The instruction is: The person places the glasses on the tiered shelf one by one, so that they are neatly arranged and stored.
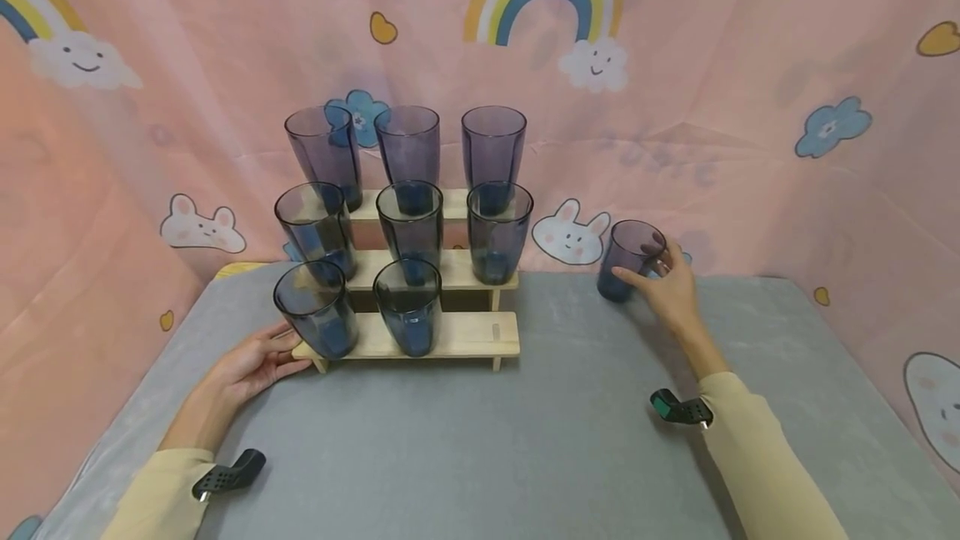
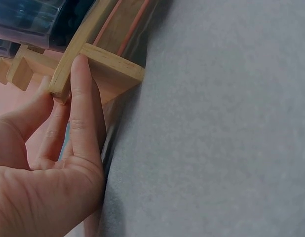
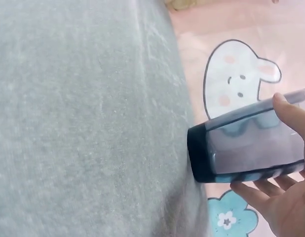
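Observation:
My right hand [image 1: 672, 288] grips a tinted drinking glass [image 1: 634, 261] upright near the back right of the table, thumb on one side and fingers round the other. In the right wrist view the glass [image 3: 256, 140] shows its dark, thick base close to the cloth. At the left, my left hand [image 1: 253, 363] pinches the end of the lowest tier of a wooden tiered stand [image 1: 468, 336]; the left wrist view has thumb and fingers [image 2: 82, 108] on that board's end. Three matching glasses stand on the top tier, three on the middle, two on the lowest, whose right end is bare.
A grey cloth [image 1: 540, 432] covers the table. Close behind it hangs a pink curtain [image 1: 720, 198] printed with rainbows, clouds and rabbits, which also runs along both sides. Dark wrist devices [image 1: 678, 408] sit at both sleeve cuffs.

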`<state>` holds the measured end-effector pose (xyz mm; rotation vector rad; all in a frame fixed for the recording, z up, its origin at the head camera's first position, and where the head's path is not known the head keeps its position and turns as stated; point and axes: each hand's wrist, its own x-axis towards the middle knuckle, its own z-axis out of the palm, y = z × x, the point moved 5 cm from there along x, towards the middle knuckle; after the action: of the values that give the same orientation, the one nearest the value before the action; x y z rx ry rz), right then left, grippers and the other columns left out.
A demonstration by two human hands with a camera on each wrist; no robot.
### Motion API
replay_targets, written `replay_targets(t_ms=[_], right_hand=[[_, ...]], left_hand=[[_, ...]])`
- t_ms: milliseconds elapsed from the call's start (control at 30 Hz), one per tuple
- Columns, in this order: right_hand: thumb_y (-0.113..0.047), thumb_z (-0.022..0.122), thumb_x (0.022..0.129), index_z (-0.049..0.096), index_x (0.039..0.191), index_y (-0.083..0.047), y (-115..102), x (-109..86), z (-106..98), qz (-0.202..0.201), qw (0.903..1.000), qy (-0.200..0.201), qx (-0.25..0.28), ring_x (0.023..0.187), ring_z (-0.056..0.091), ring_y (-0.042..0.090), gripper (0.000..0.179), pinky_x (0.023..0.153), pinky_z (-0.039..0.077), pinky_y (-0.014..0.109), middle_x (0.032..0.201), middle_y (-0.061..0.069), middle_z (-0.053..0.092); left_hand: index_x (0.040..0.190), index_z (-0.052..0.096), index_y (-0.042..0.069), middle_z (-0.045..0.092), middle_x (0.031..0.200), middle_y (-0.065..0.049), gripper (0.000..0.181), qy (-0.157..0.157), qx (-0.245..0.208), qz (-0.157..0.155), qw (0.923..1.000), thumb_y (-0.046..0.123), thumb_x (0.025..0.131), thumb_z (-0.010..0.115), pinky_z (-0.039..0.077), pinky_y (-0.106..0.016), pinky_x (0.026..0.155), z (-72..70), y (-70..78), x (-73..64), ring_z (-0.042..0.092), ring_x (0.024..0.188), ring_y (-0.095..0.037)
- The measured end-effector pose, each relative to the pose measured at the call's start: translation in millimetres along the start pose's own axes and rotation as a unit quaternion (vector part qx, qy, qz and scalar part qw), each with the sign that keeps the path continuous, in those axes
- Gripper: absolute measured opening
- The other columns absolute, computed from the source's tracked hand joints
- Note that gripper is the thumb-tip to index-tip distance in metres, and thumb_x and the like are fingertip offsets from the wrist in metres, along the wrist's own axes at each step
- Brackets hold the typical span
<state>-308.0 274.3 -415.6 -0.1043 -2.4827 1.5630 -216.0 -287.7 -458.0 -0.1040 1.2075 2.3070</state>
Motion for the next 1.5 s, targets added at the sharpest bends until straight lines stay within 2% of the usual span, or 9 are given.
replay_targets(t_ms=[200,400,500,733,1167,1500], right_hand=[[-0.021,0.082,0.081,0.026,0.155,-0.007,-5.8,-5.7,-1.7,-0.021,0.9995,0.023,-0.006,0.137,0.038,0.040,0.093,0.107,0.040,0.051,0.145,0.022,0.043],[-0.025,0.084,0.080,0.025,0.155,-0.006,-19.9,-20.7,1.7,-0.028,0.9993,0.003,-0.024,0.135,0.040,0.040,0.098,0.104,0.043,0.052,0.146,0.023,0.043],[-0.028,0.085,0.078,0.030,0.154,-0.008,-28.3,-28.8,7.4,-0.036,0.9990,-0.004,-0.026,0.133,0.044,0.039,0.096,0.101,0.045,0.050,0.145,0.022,0.045],[-0.027,0.087,0.076,0.037,0.152,-0.010,-52.6,-45.7,17.8,-0.077,0.9963,-0.013,-0.036,0.126,0.052,0.037,0.093,0.098,0.049,0.047,0.138,0.019,0.054],[-0.012,0.090,0.070,0.046,0.146,-0.011,-92.1,-75.2,33.4,-0.142,0.9886,-0.050,0.012,0.118,0.060,0.029,0.087,0.094,0.050,0.043,0.130,0.013,0.060],[-0.012,0.090,0.070,0.050,0.142,-0.009,-102.2,-91.1,53.1,-0.157,0.9843,-0.078,0.025,0.115,0.061,0.029,0.083,0.092,0.052,0.039,0.125,0.015,0.063]], left_hand=[[0.152,-0.022,0.008,0.068,0.107,-0.007,0.078,0.002,0.000,-0.001,1.0000,-0.002,0.104,0.039,0.057,-0.036,0.084,0.0,0.2,2.5,0.067,0.098,-0.019],[0.151,-0.023,0.008,0.068,0.107,-0.005,0.077,0.007,0.008,-0.001,0.9999,-0.002,0.104,0.038,0.057,-0.036,0.085,-2.0,-0.1,3.4,0.067,0.099,-0.018],[0.151,-0.023,0.008,0.068,0.107,-0.005,0.077,0.009,0.014,-0.001,0.9999,-0.002,0.105,0.038,0.057,-0.035,0.085,-2.6,-0.5,2.2,0.067,0.099,-0.017],[0.152,-0.022,0.009,0.069,0.107,-0.005,0.079,0.011,0.005,-0.004,0.9999,-0.001,0.104,0.040,0.057,-0.036,0.084,-0.2,-0.2,1.6,0.067,0.099,-0.018],[0.151,-0.024,0.009,0.068,0.106,-0.005,0.076,0.012,0.005,-0.006,0.9999,-0.002,0.105,0.035,0.057,-0.036,0.084,-1.4,0.1,-0.2,0.067,0.098,-0.018],[0.150,-0.026,0.009,0.069,0.106,-0.007,0.081,0.003,-0.004,-0.004,1.0000,-0.002,0.104,0.040,0.057,-0.036,0.085,-0.9,0.3,-0.5,0.068,0.098,-0.019]])
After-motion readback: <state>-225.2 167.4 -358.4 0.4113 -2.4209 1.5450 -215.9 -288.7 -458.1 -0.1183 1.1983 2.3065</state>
